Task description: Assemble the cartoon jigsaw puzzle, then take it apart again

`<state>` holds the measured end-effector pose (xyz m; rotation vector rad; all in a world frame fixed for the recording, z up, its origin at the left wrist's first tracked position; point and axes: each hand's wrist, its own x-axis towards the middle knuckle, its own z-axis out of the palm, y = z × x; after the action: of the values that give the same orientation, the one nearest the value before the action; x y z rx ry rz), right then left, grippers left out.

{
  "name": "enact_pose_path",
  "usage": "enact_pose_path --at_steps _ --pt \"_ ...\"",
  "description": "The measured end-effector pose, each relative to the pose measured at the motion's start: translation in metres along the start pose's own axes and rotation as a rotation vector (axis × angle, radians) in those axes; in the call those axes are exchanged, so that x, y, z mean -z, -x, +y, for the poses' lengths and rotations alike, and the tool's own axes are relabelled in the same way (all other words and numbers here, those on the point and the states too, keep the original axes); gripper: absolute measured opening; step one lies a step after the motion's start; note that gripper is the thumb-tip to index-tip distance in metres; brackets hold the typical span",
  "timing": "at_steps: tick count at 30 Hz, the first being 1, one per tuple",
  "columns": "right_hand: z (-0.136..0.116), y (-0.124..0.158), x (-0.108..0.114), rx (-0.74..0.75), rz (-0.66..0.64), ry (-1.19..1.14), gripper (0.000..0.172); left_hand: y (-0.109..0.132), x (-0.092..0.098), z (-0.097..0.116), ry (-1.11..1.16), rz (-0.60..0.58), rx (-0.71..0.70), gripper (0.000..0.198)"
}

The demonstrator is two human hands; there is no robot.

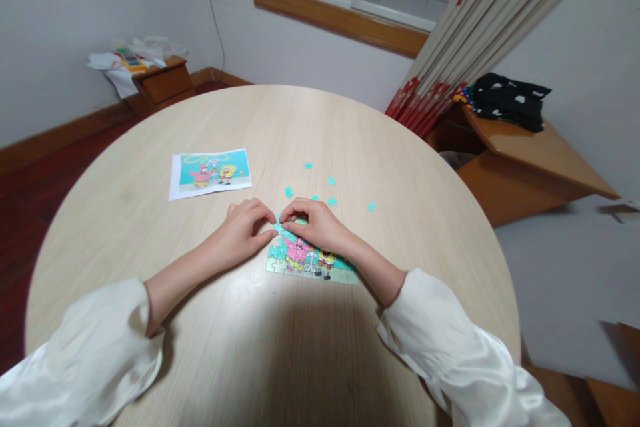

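Note:
A partly assembled jigsaw puzzle (299,257) lies on the table, with a pink and a yellow cartoon figure on turquoise. At its upper left corner my left hand (249,225) pinches the edge of a turquoise puzzle piece (278,225). My right hand (317,221) is closed on the same spot from the other side, its fingertips nearly meeting those of the left. The right hand and forearm cover the puzzle's upper right part. Beyond the hands lie several loose turquoise pieces, among them one puzzle piece (289,192) close to the fingers.
A printed reference picture (215,170) lies left of the puzzle on the round wooden table (125,213). Another loose piece (372,207) sits to the right. Behind the table are a low cabinet (165,83) with papers, a curtain (465,33) and a wooden cabinet (530,167) holding dark cloth.

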<state>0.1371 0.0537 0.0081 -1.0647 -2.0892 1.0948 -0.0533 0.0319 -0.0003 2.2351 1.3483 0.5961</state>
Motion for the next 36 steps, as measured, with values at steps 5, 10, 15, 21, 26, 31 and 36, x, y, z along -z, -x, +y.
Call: enact_pose_path --at_steps 5,10,15,21,26,31,36 --pt "0.003 -0.0007 -0.0018 0.016 0.015 -0.003 0.013 -0.0002 -0.0008 0.0003 -0.006 0.021 -0.01 0.013" --pt "0.0043 -0.0016 -0.0022 0.013 0.012 -0.023 0.013 0.0002 -0.0024 0.0 -0.019 0.031 -0.003 0.012" --pt "0.0034 -0.0015 -0.0013 0.011 0.007 -0.032 0.009 0.0001 -0.0035 0.0 -0.022 0.044 0.004 0.012" --pt "0.0033 -0.0018 -0.0003 0.018 -0.006 -0.028 0.011 -0.0002 -0.0035 -0.0001 -0.023 0.053 -0.006 0.013" --pt "0.0028 -0.0021 -0.0002 0.03 -0.009 -0.004 0.011 0.0006 -0.0035 -0.0002 0.023 0.064 -0.036 0.01" --pt "0.0009 -0.0025 -0.0003 -0.017 -0.006 -0.018 0.014 0.0013 -0.0046 -0.0003 0.072 0.078 -0.044 0.008" --pt "0.0022 -0.0043 0.0002 -0.03 0.0 -0.082 0.014 0.0016 -0.0033 -0.0024 0.053 0.097 -0.105 0.02"
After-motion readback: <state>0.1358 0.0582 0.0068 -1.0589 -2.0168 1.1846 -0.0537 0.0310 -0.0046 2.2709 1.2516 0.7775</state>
